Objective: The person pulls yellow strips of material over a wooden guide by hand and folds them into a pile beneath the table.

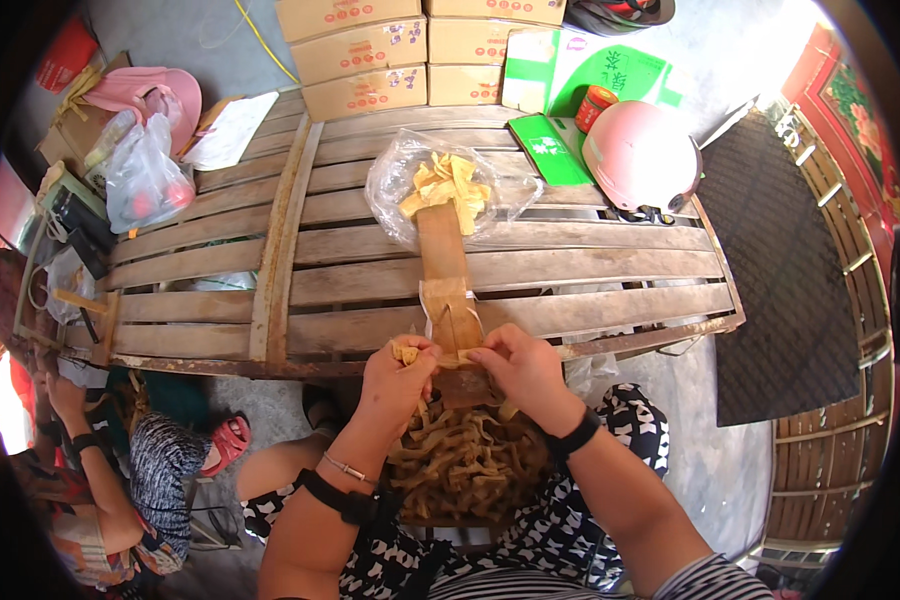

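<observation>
A narrow brown wooden board point(444, 255) runs from the slatted table toward me. Over its near end my left hand point(398, 383) is closed, with pale yellow strips point(404, 353) sticking out between its fingers. Opposite it, my right hand point(526, 372) pinches the end of a thin yellow strip point(457, 357) that lies across the board. Below both hands, a heap of brownish-yellow strips point(470, 460) sits between my knees. At the board's far end, wider pale yellow pieces point(450, 188) lie in a clear plastic bag point(388, 190). What the strips are made of I cannot tell.
Stacked cardboard boxes point(365, 95) stand behind the slatted table point(610, 268). A pink helmet point(638, 158), a red jar point(596, 106) and a green packet point(550, 150) occupy its right side. Plastic bags point(148, 175) lie far left. Another person's hand point(67, 398) shows at left.
</observation>
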The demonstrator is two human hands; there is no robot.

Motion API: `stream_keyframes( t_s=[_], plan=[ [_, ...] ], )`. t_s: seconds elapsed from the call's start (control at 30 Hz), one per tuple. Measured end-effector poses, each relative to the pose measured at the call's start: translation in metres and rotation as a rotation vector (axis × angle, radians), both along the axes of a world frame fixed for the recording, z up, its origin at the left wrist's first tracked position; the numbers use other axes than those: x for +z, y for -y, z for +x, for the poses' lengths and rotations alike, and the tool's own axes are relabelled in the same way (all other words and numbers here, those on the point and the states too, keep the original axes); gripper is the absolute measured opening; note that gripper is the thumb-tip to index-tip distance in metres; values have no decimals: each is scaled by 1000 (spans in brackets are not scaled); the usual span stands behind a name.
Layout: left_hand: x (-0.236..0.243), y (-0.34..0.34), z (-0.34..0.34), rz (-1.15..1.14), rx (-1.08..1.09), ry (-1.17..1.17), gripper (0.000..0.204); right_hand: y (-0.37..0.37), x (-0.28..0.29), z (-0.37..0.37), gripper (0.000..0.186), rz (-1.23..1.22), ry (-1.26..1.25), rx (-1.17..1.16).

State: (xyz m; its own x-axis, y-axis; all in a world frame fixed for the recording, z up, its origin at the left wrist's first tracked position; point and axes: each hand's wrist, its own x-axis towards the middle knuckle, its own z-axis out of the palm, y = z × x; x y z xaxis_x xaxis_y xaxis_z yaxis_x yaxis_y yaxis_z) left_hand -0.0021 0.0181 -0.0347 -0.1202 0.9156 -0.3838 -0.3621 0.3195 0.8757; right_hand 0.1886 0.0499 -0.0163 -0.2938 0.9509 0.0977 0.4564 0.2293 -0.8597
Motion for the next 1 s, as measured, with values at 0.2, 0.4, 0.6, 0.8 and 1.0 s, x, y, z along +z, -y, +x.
stream_keyframes(
  t_s=[0.2, 0.4, 0.6, 0.8, 1.0],
  plan=[
    [-1, 4, -12, 80, 77, -223, 14, -11, -5, 3, 15, -27, -406, -143],
    [24, 9, -22, 282, 97, -270, 20, 24, 147, 17, 15, 442, -1054, -38],
    [41, 20, -15, 265, -49, -129, 22, 41, 181, 39, 15, 529, -796, 210],
    [43, 23, -2, 277, -275, -135, 22, 19, 54, -9, 16, 494, 129, 417],
    [44, 30, 19, -183, -273, 378, 18, 21, 47, -3, 18, 487, -49, 592]
  ],
)
